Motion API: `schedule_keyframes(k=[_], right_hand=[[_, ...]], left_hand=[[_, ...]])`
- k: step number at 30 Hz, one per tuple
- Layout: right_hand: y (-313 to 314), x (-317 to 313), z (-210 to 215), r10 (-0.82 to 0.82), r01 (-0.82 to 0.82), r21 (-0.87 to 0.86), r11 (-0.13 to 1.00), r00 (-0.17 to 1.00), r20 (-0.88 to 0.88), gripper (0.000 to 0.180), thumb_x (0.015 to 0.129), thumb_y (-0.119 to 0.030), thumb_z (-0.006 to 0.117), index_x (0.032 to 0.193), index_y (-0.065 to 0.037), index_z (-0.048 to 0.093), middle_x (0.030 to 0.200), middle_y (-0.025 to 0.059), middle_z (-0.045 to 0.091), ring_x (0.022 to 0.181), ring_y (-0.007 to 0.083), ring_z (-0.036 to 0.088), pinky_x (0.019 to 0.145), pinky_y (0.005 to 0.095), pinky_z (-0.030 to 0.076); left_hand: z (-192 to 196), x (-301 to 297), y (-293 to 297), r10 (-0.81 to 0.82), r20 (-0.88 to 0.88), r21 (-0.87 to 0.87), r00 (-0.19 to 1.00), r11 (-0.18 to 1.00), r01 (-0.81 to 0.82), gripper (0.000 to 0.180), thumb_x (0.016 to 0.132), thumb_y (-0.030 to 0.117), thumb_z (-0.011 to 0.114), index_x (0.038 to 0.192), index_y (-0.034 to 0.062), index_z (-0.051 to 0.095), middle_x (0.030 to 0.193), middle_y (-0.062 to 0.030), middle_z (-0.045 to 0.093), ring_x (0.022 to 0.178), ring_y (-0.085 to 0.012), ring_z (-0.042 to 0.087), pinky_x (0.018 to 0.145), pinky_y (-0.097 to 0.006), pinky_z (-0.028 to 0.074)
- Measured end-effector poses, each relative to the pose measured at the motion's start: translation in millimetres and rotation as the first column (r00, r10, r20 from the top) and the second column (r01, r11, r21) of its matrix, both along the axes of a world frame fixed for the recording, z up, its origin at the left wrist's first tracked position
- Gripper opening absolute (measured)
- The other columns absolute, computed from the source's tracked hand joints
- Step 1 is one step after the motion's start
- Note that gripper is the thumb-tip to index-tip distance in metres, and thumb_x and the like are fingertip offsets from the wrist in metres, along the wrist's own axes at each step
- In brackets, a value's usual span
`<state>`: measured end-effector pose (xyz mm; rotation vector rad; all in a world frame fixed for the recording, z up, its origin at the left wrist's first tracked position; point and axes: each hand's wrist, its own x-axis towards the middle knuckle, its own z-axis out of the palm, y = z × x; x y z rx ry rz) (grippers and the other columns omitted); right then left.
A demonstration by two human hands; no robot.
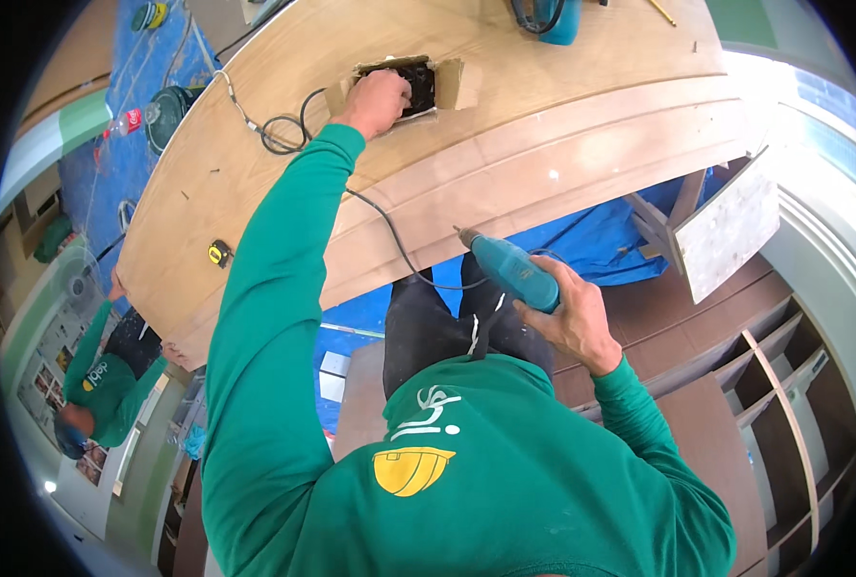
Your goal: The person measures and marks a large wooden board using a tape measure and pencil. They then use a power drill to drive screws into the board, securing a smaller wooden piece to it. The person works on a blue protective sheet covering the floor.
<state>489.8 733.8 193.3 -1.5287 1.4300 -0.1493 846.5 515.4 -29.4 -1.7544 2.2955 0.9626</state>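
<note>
My right hand (pixel 580 319) is closed round a teal corded power drill (pixel 516 271). The drill's bit end points up and left, toward the front edge of the curved wooden panel (pixel 543 67). My left hand (pixel 378 102) reaches into an open cardboard box (pixel 455 85) lying on the panel. Its fingers are curled together among small dark pieces (pixel 418 82) that look like screws; what they pinch is hidden. A black cord (pixel 389 223) runs from the drill across the panel's edge and loops beside the box.
A yellow and black tape measure (pixel 219 253) and another teal tool (pixel 560 21) lie on the panel. A co-worker in green (pixel 111 375) grips its left end. Blue sheeting (pixel 582 245) covers floor below; a wooden shelf frame (pixel 783 385) stands at right.
</note>
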Motion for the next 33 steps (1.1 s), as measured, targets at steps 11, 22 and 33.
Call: schedule_keyframes(k=[11, 22, 33], right_hand=[[-9, 14, 14, 0.020, -0.021, -0.038, 0.999, 0.999, -0.027, 0.063, 0.081, -0.022, 0.090, 0.137, -0.004, 0.065, 0.122, 0.0242, 0.076, 0.104, 0.0426, 0.076, 0.089, 0.0470, 0.063], [10, 68, 55, -0.162, 0.162, 0.001, 0.987, 0.987, -0.017, 0.061, 0.085, -0.012, 0.089, 0.139, 0.002, 0.066, 0.113, 0.0140, 0.078, 0.102, 0.0187, 0.072, 0.093, 0.0358, 0.059], [44, 159, 72, 0.229, -0.228, 0.205, 0.952, 0.973, 0.021, 0.064, 0.084, -0.013, 0.089, 0.141, 0.001, 0.063, 0.113, 0.0153, 0.079, 0.099, 0.0206, 0.075, 0.091, 0.0371, 0.060]], left_hand=[[53, 18, 36, 0.632, -0.497, 0.416, 0.595, 0.775, -0.476, 0.029, 0.106, 0.021, 0.070, 0.124, 0.0013, 0.080, 0.100, -0.0071, 0.080, 0.087, -0.0155, 0.076, 0.068, -0.032, 0.059], [52, 55, 207, 0.881, -0.472, 0.744, -0.012, 0.391, -0.543, 0.020, 0.106, 0.014, 0.071, 0.120, 0.0002, 0.074, 0.092, -0.0066, 0.076, 0.071, -0.0151, 0.073, 0.067, -0.032, 0.062], [60, 27, 445, 0.560, -0.028, 0.976, -0.828, -0.165, -0.144, 0.025, 0.107, 0.019, 0.073, 0.119, -0.0015, 0.073, 0.102, -0.0091, 0.075, 0.099, -0.0207, 0.073, 0.090, -0.037, 0.064]])
